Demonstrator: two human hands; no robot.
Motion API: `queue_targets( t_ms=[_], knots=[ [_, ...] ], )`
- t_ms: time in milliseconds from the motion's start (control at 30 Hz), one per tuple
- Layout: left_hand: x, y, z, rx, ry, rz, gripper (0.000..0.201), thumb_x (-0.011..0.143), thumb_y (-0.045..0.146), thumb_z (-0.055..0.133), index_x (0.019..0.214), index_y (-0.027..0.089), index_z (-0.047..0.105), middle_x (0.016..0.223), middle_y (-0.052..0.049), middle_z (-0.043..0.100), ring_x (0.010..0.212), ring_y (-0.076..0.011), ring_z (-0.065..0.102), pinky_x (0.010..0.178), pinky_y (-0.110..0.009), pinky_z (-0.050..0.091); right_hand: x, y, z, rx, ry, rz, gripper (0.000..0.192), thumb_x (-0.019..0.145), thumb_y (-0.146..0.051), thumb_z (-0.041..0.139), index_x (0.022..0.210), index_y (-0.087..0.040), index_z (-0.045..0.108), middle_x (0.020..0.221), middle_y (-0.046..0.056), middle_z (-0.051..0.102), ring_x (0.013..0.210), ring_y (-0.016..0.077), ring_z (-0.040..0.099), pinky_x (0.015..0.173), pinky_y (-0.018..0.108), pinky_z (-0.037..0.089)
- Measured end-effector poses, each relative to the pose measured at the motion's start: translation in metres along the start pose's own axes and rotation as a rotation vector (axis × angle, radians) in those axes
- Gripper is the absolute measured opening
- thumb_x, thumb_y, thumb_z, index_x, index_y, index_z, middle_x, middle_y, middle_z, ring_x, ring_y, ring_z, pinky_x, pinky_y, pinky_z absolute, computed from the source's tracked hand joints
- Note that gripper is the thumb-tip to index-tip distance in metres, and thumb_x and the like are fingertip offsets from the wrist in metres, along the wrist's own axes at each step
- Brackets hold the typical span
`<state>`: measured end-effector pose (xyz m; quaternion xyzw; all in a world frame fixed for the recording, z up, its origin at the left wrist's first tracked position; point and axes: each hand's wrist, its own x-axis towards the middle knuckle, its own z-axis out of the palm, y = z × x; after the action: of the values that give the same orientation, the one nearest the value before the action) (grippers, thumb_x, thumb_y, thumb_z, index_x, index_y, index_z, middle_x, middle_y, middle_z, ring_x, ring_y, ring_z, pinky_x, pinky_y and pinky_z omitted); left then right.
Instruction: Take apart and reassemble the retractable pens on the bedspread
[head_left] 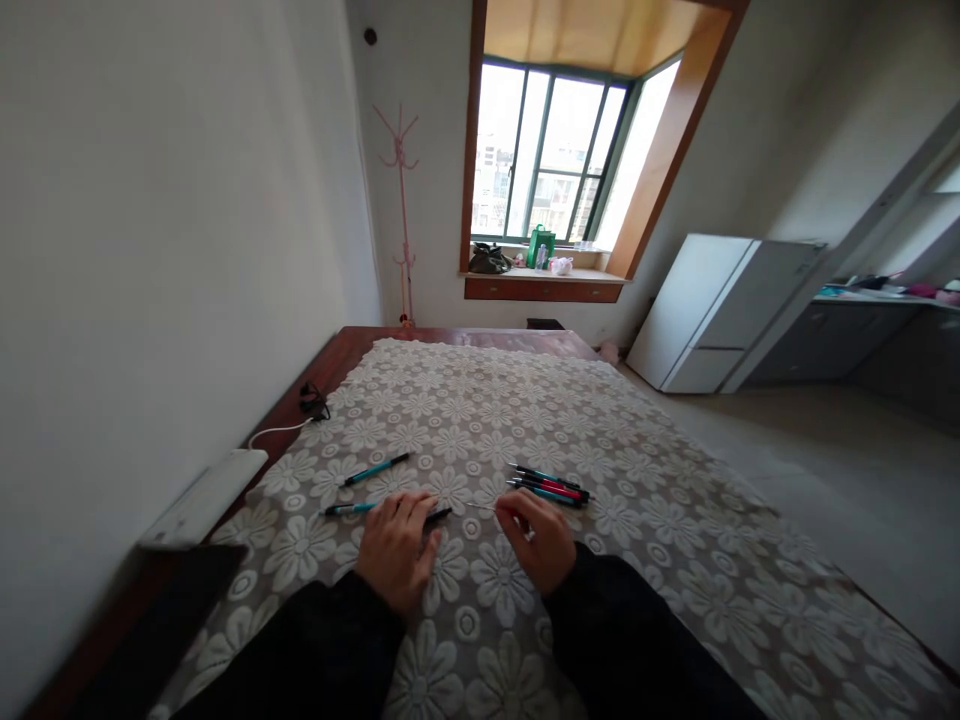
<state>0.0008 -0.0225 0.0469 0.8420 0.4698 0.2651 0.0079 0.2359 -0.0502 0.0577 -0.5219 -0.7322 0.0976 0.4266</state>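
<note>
Two-handed: pinching thin strand [475, 505] (right hand [538, 538]), covering teal pen [346, 509] (left hand [397, 545], grip unclear), leaving farther pen [377, 469] outside pen cluster [551, 487].

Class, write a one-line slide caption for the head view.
Left hand over a pen, right hand beside grouped pens, on a flowered tablecloth.

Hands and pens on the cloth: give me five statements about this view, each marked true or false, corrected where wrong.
1. The left hand covers part of a teal pen. True.
2. The right hand lies flat with its fingers spread. False: its fingers are curled.
3. The red pen lies left of the left hand. False: it lies just beyond the right hand.
4. The cloth is plain. False: it has a flower pattern.
5. A white refrigerator stands right of the window. True.
</note>
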Motion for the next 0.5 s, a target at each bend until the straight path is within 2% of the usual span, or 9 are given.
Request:
queue_targets(
  t_ms=[167, 367, 500],
  knots=[
    [0.0016, -0.0010, -0.0029, 0.012, -0.012, -0.030, 0.015, 0.089, 0.021, 0.059, 0.099, 0.026, 0.068, 0.120, -0.004, 0.069, 0.115, -0.0296, 0.054, 0.091, -0.045, 0.039, -0.0019, 0.0083, 0.0016, -0.267, -0.121, -0.057, 0.016, 0.096, -0.023, 0.053, 0.086, -0.022, 0.065, 0.084, 0.002, 0.065, 0.077, 0.0164, 0.060, 0.072, 0.029, 0.038],
    [0.0026, 0.0006, -0.0051, -0.055, -0.031, -0.023, 0.018, 0.092, 0.016, 0.053, 0.102, 0.025, 0.066, 0.101, -0.003, 0.073, 0.102, -0.0257, 0.058, 0.085, -0.042, 0.040, -0.0033, 0.0112, 0.0033, -0.360, -0.174, -0.066, 0.011, 0.092, -0.020, 0.058, 0.085, -0.023, 0.066, 0.085, 0.001, 0.065, 0.077, 0.0152, 0.060, 0.071, 0.029, 0.037],
    [0.0023, 0.0024, -0.0049, -0.076, -0.044, -0.004, 0.017, 0.093, 0.017, 0.052, 0.102, 0.024, 0.066, 0.098, -0.003, 0.073, 0.100, -0.0249, 0.058, 0.085, -0.041, 0.040, -0.0034, 0.0106, 0.0035, -0.341, -0.177, -0.081, 0.010, 0.092, -0.020, 0.059, 0.086, -0.023, 0.067, 0.085, 0.000, 0.065, 0.077, 0.0149, 0.059, 0.072, 0.029, 0.037]
  ],
)
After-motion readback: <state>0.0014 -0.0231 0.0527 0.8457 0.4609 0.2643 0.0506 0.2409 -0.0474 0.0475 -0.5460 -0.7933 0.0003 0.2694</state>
